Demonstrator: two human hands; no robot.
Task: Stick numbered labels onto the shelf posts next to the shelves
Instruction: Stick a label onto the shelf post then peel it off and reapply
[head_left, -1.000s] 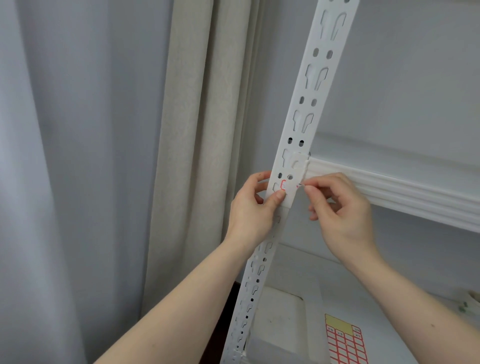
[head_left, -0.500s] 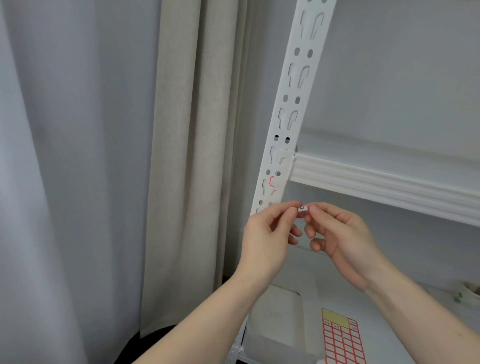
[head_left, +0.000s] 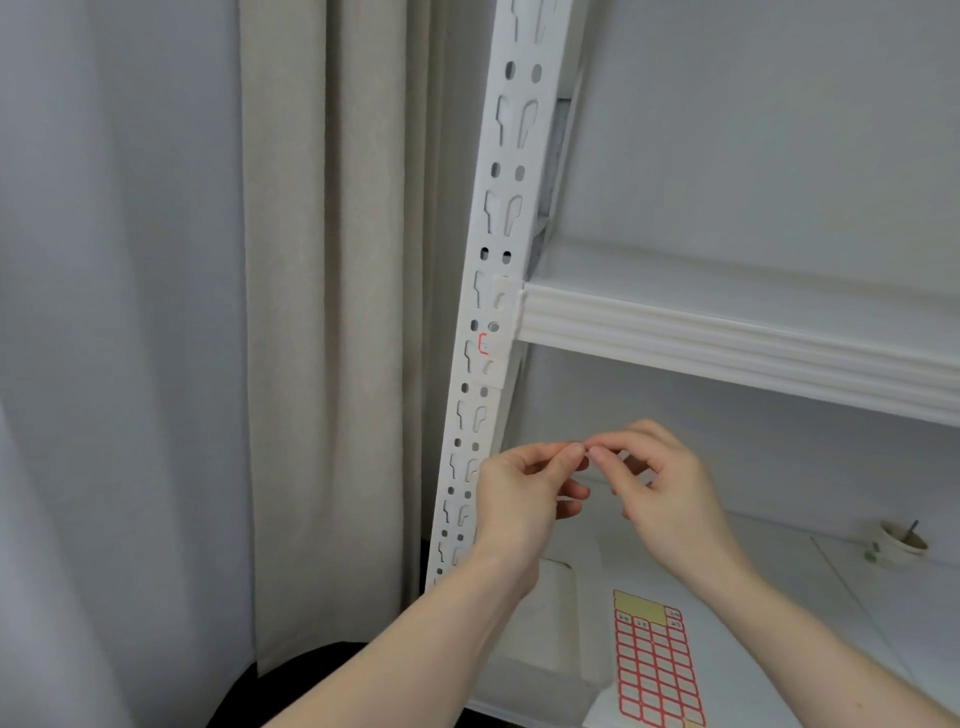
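The left hand (head_left: 524, 493) and right hand (head_left: 660, 488) pinch something tiny between their fingertips beside the shelf post (head_left: 488, 291), below its stuck label (head_left: 489, 347).

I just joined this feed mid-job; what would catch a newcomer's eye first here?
Both hands meet at centre frame, the left hand and right hand fingertip to fingertip, pinching something too small to identify. Just above, a red-edged label sits on the white slotted post beside the shelf edge. A red-gridded label sheet lies on the lower shelf, bottom right.

Head-worn view, facing forward and down, close to shelf post (head_left: 493, 291), hands (head_left: 587, 483) central
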